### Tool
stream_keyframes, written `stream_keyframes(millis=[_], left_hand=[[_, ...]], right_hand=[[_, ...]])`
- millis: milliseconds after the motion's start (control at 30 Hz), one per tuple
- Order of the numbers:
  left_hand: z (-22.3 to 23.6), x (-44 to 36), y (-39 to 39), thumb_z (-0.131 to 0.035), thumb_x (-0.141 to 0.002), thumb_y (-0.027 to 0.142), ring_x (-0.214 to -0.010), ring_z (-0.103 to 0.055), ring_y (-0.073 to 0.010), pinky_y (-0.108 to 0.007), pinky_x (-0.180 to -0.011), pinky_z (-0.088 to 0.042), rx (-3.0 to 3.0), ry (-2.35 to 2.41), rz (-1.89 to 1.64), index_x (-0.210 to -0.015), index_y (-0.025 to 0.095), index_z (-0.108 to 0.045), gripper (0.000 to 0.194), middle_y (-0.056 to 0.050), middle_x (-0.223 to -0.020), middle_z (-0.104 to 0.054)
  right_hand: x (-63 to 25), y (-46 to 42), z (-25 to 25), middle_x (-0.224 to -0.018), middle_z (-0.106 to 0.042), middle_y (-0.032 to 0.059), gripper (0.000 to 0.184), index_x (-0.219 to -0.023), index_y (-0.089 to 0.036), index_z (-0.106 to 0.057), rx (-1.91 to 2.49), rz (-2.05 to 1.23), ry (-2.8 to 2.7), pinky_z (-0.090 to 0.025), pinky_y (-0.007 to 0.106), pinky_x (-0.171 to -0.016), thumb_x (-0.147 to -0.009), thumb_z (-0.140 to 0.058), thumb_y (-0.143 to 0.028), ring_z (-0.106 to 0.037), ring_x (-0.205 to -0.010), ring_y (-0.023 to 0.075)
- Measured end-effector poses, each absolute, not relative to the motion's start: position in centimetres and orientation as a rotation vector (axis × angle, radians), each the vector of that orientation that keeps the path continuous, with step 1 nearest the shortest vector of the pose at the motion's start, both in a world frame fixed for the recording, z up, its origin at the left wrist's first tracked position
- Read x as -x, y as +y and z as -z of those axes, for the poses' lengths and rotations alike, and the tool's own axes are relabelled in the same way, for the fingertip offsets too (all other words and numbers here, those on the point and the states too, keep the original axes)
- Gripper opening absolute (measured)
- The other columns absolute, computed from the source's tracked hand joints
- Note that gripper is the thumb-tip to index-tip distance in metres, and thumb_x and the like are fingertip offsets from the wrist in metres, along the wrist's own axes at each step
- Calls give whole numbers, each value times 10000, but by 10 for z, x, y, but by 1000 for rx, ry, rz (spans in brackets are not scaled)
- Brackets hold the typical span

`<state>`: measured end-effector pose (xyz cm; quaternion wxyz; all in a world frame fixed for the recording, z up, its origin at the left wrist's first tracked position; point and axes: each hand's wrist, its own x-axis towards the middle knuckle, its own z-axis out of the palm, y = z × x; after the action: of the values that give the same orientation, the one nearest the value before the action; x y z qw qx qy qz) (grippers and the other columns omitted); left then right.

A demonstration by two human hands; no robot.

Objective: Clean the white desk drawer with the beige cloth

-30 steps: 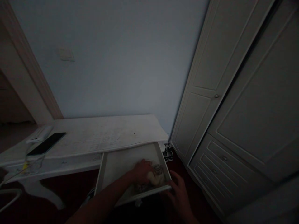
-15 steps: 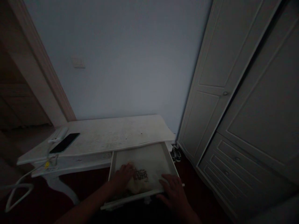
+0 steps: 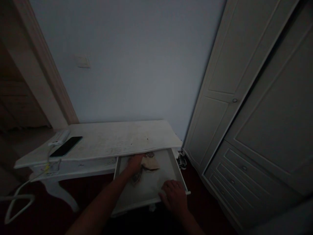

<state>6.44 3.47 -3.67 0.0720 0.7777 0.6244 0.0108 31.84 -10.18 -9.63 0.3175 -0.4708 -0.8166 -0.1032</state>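
A shallow white drawer (image 3: 146, 191) is pulled out from under the white table. Inside it, toward the back left, my left hand (image 3: 135, 163) is closed on a beige cloth pouch (image 3: 150, 163) with a dark printed pattern. The fingertips are dim and partly hidden by the cloth. Below that wrist lies a darker patterned piece (image 3: 137, 177), too dim to make out. My right hand (image 3: 173, 195) is curled over the drawer's front edge near its right corner, fingers close together on the inner side.
On the left of the tabletop (image 3: 127, 133) lie a dark phone (image 3: 66, 146) and a white power strip (image 3: 59, 137). A white cable (image 3: 22, 192) hangs beside the table. Dark shoes (image 3: 181, 161) stand on the floor between table and white wardrobe (image 3: 217, 107).
My left hand has moved toward the back of the drawer, and the beige pouch has gone with it. My right hand's fingers have drawn together over the drawer's front edge.
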Motion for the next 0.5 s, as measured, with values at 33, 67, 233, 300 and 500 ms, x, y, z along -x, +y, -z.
stream_keyframes(millis=[33,67,233,300,500], left_hand=[[37,-76,36,-552,-833,105,-1310,-558,-330,-488,-1045,-477,-2356,1858,-41,-1431,290,-515,627,-129,-1479,-544],[37,-88,37,-581,-819,121,-1324,-542,-352,-519,-1055,-467,-2382,1831,-49,-1440,270,-510,642,-151,-1503,-518],[42,-141,24,-714,-792,441,-1490,-291,-491,-712,-1093,-361,-2537,1566,-57,-1504,271,-476,770,-147,-1656,-350],[44,-151,13,-650,-835,592,-1509,-222,-526,-793,-1093,-279,-2621,1388,-44,-1469,315,-532,703,-104,-1670,-350],[50,-131,-21,-545,-919,643,-1532,-190,-507,-801,-1110,-226,-2727,1097,-31,-1349,407,-642,499,-50,-1591,-473]], right_hand=[[-318,-101,97,-945,-708,10,142,-935,-263,-653,1247,276,-2148,-340,384,-873,-935,-698,-398,-596,-894,221],[-317,-101,97,-922,-699,5,135,-918,-262,-647,1255,281,-2147,-338,381,-864,-933,-699,-387,-592,-879,216],[-317,-100,102,-860,-680,-3,120,-869,-258,-625,1240,303,-2151,-333,369,-840,-936,-676,-342,-584,-839,201],[-318,-101,103,-871,-688,-5,110,-866,-259,-625,1229,312,-2140,-334,369,-850,-935,-672,-331,-590,-853,202],[-321,-101,106,-875,-694,-8,51,-887,-262,-633,1203,307,-2143,-328,368,-839,-928,-650,-288,-585,-854,202]])
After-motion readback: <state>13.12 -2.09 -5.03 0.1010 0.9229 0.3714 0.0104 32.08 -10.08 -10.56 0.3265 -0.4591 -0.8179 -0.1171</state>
